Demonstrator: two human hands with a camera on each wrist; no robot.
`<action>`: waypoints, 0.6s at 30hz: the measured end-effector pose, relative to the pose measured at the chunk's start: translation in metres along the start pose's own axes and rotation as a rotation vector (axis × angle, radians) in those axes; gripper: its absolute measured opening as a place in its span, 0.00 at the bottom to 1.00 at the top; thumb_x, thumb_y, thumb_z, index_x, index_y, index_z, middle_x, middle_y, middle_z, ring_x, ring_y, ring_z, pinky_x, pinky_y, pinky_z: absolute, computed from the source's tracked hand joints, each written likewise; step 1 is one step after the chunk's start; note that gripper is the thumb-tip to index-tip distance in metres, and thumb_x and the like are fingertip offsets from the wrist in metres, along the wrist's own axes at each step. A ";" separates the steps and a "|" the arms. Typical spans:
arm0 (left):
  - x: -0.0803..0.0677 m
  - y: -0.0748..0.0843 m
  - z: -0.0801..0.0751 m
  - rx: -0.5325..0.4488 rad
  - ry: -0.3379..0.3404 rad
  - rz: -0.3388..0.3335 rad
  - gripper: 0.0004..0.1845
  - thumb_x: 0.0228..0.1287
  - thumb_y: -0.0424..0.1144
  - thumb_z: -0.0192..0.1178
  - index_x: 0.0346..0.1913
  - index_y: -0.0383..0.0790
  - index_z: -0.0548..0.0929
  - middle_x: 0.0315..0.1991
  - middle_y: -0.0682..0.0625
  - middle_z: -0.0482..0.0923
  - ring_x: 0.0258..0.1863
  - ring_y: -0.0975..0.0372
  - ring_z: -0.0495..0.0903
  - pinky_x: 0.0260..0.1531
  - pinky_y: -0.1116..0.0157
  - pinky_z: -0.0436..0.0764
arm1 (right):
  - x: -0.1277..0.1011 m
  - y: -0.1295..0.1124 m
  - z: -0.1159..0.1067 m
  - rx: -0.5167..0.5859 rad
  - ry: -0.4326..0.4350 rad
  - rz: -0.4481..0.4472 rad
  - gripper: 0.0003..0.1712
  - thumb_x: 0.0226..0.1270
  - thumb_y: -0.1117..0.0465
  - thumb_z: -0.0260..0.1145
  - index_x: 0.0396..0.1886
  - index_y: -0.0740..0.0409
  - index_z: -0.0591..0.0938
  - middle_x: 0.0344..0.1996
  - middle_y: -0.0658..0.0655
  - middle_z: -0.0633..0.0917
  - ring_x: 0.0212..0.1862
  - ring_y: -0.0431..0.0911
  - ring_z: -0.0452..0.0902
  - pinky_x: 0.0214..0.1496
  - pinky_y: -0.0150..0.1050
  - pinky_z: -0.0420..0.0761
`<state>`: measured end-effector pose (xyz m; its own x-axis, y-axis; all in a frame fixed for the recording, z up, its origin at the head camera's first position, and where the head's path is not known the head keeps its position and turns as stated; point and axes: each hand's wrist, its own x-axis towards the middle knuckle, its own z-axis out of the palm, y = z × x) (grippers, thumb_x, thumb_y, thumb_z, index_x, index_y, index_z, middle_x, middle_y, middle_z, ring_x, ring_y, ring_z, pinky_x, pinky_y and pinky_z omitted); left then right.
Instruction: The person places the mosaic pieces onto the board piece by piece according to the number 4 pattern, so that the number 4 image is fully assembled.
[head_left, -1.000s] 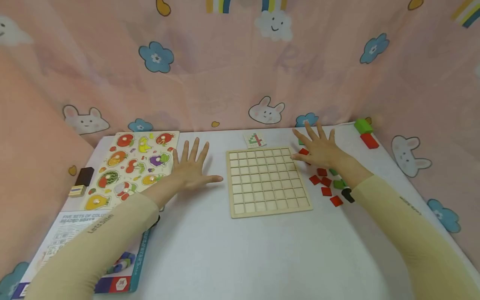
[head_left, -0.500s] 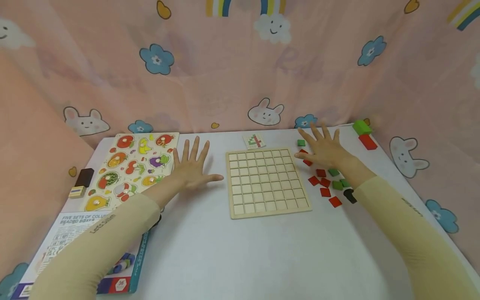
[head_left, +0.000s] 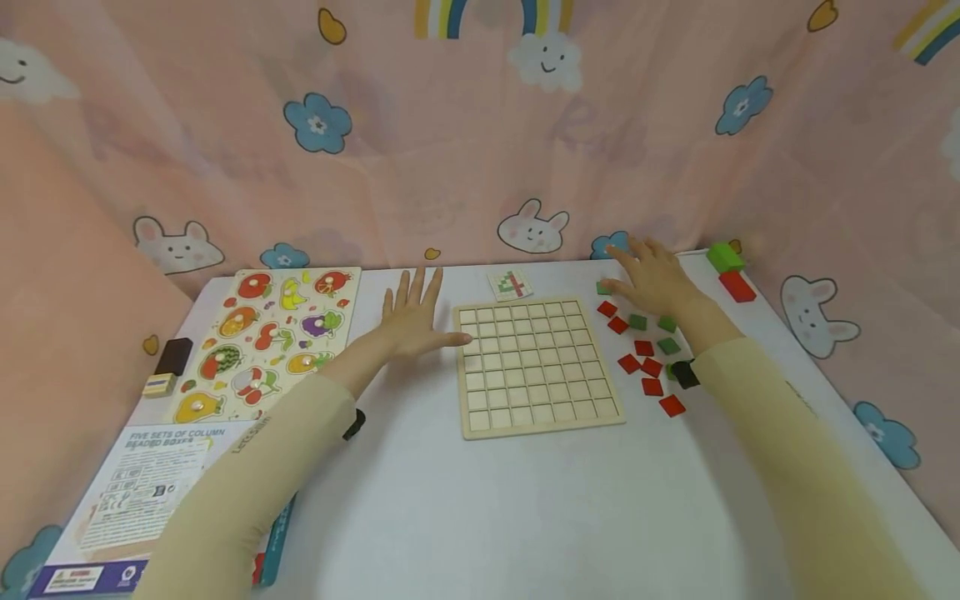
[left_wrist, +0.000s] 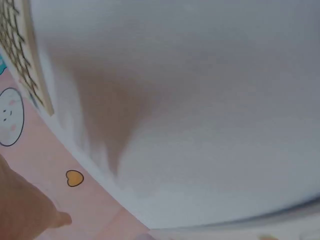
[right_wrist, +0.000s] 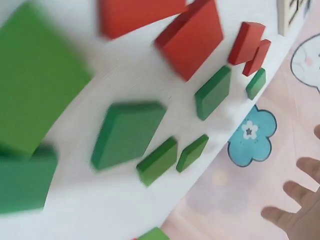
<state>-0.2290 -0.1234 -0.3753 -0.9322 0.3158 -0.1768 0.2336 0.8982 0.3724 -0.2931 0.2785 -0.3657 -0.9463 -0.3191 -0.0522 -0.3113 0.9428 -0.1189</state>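
Note:
A wooden grid board [head_left: 467,421] lies in the middle of the white table. My left hand [head_left: 415,327] hovers at its left side, fingers spread, thumb tip over the board's edge; whether it touches, I cannot tell. My right hand [head_left: 658,283] is held with spread fingers above the far right part of the table, holding nothing. Below and beside it lie loose red tiles [head_left: 628,363] and green tiles [head_left: 668,346]. The right wrist view shows a green tile [right_wrist: 129,134] close up, with fingers [right_wrist: 300,192] at the edge. Behind the board lies a small patterned card [head_left: 510,285].
At the left lie a fruit puzzle board [head_left: 281,340] and a printed box [head_left: 142,483]. Beside them sit a black block [head_left: 174,357] and a cream-coloured block [head_left: 159,385]. A green block [head_left: 724,257] and a red block [head_left: 738,287] stand at the far right corner. A patterned pink curtain [head_left: 420,167] hangs behind.
My left hand has moved right, towards the board, its thumb now reaching the edge. My right hand has shifted slightly right and turned, uncovering more green tiles.

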 end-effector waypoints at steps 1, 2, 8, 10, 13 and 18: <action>0.003 0.002 0.000 -0.021 -0.008 0.018 0.66 0.55 0.73 0.59 0.78 0.51 0.24 0.79 0.46 0.15 0.80 0.44 0.20 0.76 0.36 0.30 | 0.002 0.000 0.000 0.032 0.001 -0.004 0.43 0.75 0.39 0.52 0.79 0.55 0.54 0.77 0.72 0.51 0.77 0.74 0.42 0.74 0.76 0.48; 0.006 0.003 0.000 -0.049 -0.023 0.036 0.67 0.54 0.72 0.60 0.78 0.50 0.25 0.80 0.45 0.16 0.80 0.44 0.21 0.77 0.36 0.32 | 0.004 0.001 0.001 0.062 -0.002 -0.006 0.40 0.75 0.42 0.54 0.78 0.57 0.57 0.77 0.73 0.53 0.76 0.73 0.45 0.74 0.74 0.52; 0.018 0.002 0.005 -0.157 -0.133 0.143 0.66 0.52 0.61 0.70 0.80 0.42 0.35 0.82 0.41 0.26 0.81 0.44 0.30 0.79 0.39 0.40 | 0.018 0.002 0.010 0.235 -0.038 0.006 0.27 0.75 0.59 0.57 0.69 0.64 0.70 0.73 0.73 0.63 0.75 0.69 0.54 0.74 0.68 0.61; 0.020 0.000 0.007 -0.168 -0.166 0.169 0.65 0.51 0.57 0.73 0.80 0.39 0.39 0.82 0.40 0.30 0.81 0.44 0.32 0.79 0.41 0.41 | 0.022 0.003 0.015 0.256 -0.051 0.023 0.24 0.75 0.61 0.56 0.67 0.65 0.72 0.71 0.72 0.66 0.73 0.67 0.58 0.74 0.66 0.63; 0.021 -0.001 0.011 -0.175 -0.226 0.178 0.65 0.48 0.55 0.76 0.80 0.38 0.43 0.82 0.41 0.33 0.82 0.45 0.33 0.80 0.43 0.41 | 0.026 0.003 0.020 0.277 -0.067 0.067 0.23 0.74 0.62 0.56 0.65 0.65 0.74 0.69 0.72 0.70 0.71 0.67 0.63 0.73 0.64 0.65; 0.022 -0.002 0.017 -0.157 -0.302 0.148 0.68 0.45 0.56 0.78 0.80 0.39 0.42 0.82 0.42 0.31 0.82 0.48 0.33 0.80 0.46 0.41 | 0.029 0.004 0.025 0.264 -0.076 0.103 0.22 0.73 0.62 0.58 0.64 0.64 0.76 0.66 0.72 0.73 0.70 0.67 0.65 0.73 0.64 0.65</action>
<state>-0.2451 -0.1128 -0.3949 -0.7628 0.5356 -0.3624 0.2924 0.7855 0.5455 -0.3193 0.2709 -0.3926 -0.9595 -0.2383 -0.1500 -0.1708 0.9162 -0.3625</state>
